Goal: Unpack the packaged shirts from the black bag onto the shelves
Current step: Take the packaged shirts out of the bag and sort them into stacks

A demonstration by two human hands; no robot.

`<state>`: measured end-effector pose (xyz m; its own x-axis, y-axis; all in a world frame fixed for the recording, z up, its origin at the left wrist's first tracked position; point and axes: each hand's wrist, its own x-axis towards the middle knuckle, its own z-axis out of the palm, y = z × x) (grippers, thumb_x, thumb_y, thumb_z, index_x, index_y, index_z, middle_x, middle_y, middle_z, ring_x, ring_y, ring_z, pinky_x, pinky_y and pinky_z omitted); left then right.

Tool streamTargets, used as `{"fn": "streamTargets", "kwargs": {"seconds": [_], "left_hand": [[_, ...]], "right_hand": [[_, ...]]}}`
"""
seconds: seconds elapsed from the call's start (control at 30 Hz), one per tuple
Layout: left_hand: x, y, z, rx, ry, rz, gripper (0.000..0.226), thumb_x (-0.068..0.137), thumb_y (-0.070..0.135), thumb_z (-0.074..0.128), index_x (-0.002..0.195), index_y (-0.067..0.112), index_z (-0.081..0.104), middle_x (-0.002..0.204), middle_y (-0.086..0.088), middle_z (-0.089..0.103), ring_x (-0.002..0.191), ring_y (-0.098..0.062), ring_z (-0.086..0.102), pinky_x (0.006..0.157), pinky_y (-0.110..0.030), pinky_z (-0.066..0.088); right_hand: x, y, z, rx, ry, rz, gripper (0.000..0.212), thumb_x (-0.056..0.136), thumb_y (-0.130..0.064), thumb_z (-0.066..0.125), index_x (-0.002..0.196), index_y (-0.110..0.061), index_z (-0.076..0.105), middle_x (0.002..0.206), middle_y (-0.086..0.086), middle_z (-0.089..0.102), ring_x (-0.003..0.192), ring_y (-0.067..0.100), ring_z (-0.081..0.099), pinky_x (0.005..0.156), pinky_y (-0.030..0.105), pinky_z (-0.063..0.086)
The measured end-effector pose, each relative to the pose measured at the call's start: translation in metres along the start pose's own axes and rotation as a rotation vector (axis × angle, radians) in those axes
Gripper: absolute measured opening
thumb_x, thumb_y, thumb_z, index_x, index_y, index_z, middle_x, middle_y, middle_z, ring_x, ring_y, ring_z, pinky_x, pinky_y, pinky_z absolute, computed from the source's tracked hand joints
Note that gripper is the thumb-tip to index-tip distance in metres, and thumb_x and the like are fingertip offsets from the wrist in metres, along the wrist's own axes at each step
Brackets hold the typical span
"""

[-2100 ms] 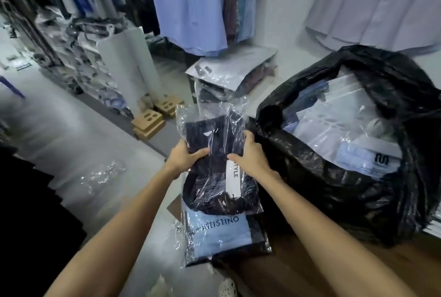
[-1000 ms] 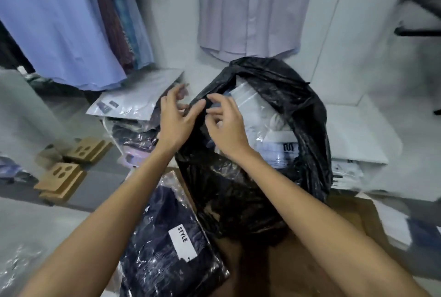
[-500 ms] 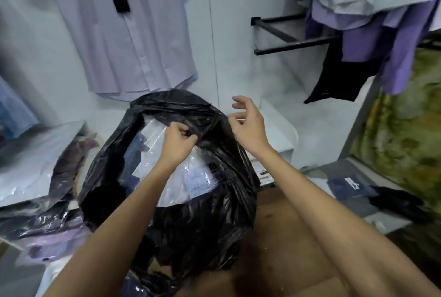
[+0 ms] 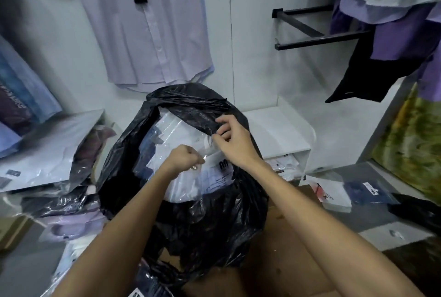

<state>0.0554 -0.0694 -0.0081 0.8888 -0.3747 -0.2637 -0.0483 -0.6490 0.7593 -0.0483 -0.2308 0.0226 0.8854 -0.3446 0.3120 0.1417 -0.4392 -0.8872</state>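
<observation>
While the left hand (image 4: 185, 157) pinches the clear wrap of the top packaged shirt (image 4: 191, 177) inside the black bag (image 4: 191, 213), the right hand (image 4: 232, 139) grips the bag's rim at 2 o'clock. Advice: hold rim wide, lift packet straight up; thin film may snag.

A white wall (image 4: 253, 34) carries a hanging pale lilac shirt (image 4: 152, 29) and a black metal rail (image 4: 310, 41) draped with purple garments (image 4: 401, 34). Below sits a low white shelf (image 4: 279, 129); brown cardboard (image 4: 281, 261) covers the floor.
</observation>
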Motion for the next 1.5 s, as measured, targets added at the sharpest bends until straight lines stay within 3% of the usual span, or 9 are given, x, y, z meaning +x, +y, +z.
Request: {"fn": "streamTargets", "kwargs": {"seconds": [0.17, 0.37, 0.5, 0.6, 0.83, 1.0, 1.13, 1.23, 1.5], "left_hand": [[-0.032, 0.009, -0.046, -0.288, 0.106, -0.022, 0.02, 0.089, 0.001, 0.06, 0.073, 0.011, 0.053, 0.061, -0.005, 0.047, 0.049, -0.014, 0.042, 0.045, -0.022, 0.036], [-0.077, 0.038, -0.097, -0.63, 0.295, 0.068, 0.019, 0.089, -0.001, 0.049, 0.075, 0.011, 0.055, 0.052, 0.001, 0.04, 0.041, -0.012, 0.035, 0.047, -0.024, 0.029], [-0.099, 0.055, -0.111, -0.776, 0.346, 0.184, 0.025, 0.096, 0.009, 0.05, 0.073, 0.016, 0.053, 0.056, 0.003, 0.049, 0.046, -0.01, 0.05, 0.057, -0.029, 0.046], [-0.105, 0.048, -0.121, -0.868, 0.431, 0.237, 0.022, 0.096, 0.02, 0.044, 0.082, 0.016, 0.061, 0.074, 0.004, 0.064, 0.068, -0.012, 0.062, 0.065, -0.025, 0.045], [-0.106, 0.007, -0.113, -0.678, 0.425, -0.036, 0.089, 0.064, 0.03, 0.079, 0.147, 0.023, 0.046, 0.128, 0.001, 0.066, 0.12, -0.024, 0.062, 0.103, -0.044, 0.047], [-0.112, 0.021, -0.11, -0.732, 0.376, 0.206, 0.016, 0.094, 0.011, 0.071, 0.11, 0.01, 0.072, 0.089, 0.004, 0.08, 0.097, -0.021, 0.071, 0.068, -0.019, 0.056], [-0.113, 0.038, -0.116, -0.722, 0.364, 0.39, 0.028, 0.095, 0.008, 0.07, 0.12, 0.018, 0.063, 0.108, -0.005, 0.078, 0.1, -0.021, 0.075, 0.08, -0.03, 0.061], [-0.116, 0.057, -0.124, -0.723, 0.449, 0.425, 0.034, 0.092, 0.008, 0.074, 0.124, 0.011, 0.064, 0.111, -0.009, 0.078, 0.101, -0.025, 0.075, 0.085, -0.037, 0.062], [-0.139, 0.07, -0.149, -0.715, 0.564, 0.428, 0.034, 0.089, 0.022, 0.079, 0.119, 0.014, 0.063, 0.104, -0.008, 0.079, 0.093, -0.027, 0.078, 0.081, -0.046, 0.063]], "right_hand": [[-0.004, -0.017, 0.048, -0.095, -0.152, 0.14, 0.041, 0.081, -0.041, 0.079, 0.103, -0.018, 0.053, 0.096, -0.002, 0.059, 0.087, 0.014, 0.057, 0.07, 0.023, 0.042], [-0.024, -0.055, 0.099, -0.156, -0.523, 0.222, 0.145, 0.051, -0.077, 0.086, 0.16, -0.04, -0.003, 0.168, 0.008, 0.003, 0.154, 0.036, 0.012, 0.122, 0.056, 0.027], [-0.021, -0.074, 0.107, -0.055, -0.311, -0.003, 0.073, 0.084, -0.013, 0.073, 0.149, -0.024, 0.041, 0.132, 0.01, 0.06, 0.122, 0.032, 0.057, 0.086, 0.029, 0.046], [-0.007, -0.087, 0.092, -0.025, -0.188, -0.029, 0.041, 0.084, 0.002, 0.049, 0.112, -0.023, 0.063, 0.094, 0.0, 0.065, 0.089, 0.026, 0.061, 0.067, 0.028, 0.041], [0.018, -0.118, 0.046, 0.59, -0.138, 0.175, 0.045, 0.077, 0.017, 0.049, 0.095, -0.02, 0.065, 0.09, 0.001, 0.066, 0.084, 0.018, 0.061, 0.077, 0.032, 0.052], [0.041, -0.134, 0.023, 0.74, -0.03, 0.23, 0.033, 0.078, 0.013, 0.056, 0.09, -0.017, 0.064, 0.085, 0.004, 0.064, 0.086, 0.023, 0.06, 0.086, 0.042, 0.055], [0.056, -0.143, 0.008, 0.646, -0.09, 0.131, 0.033, 0.087, 0.002, 0.068, 0.109, -0.021, 0.063, 0.105, 0.003, 0.069, 0.101, 0.023, 0.066, 0.088, 0.034, 0.057], [0.064, -0.144, -0.001, 0.443, -0.196, 0.028, 0.081, 0.082, -0.023, 0.086, 0.149, -0.02, 0.04, 0.141, -0.005, 0.053, 0.129, 0.016, 0.054, 0.112, 0.037, 0.045], [0.06, -0.139, 0.008, 0.339, -0.243, -0.112, 0.084, 0.062, -0.034, 0.098, 0.133, -0.025, 0.056, 0.128, -0.004, 0.07, 0.118, 0.016, 0.067, 0.104, 0.045, 0.054]]}}
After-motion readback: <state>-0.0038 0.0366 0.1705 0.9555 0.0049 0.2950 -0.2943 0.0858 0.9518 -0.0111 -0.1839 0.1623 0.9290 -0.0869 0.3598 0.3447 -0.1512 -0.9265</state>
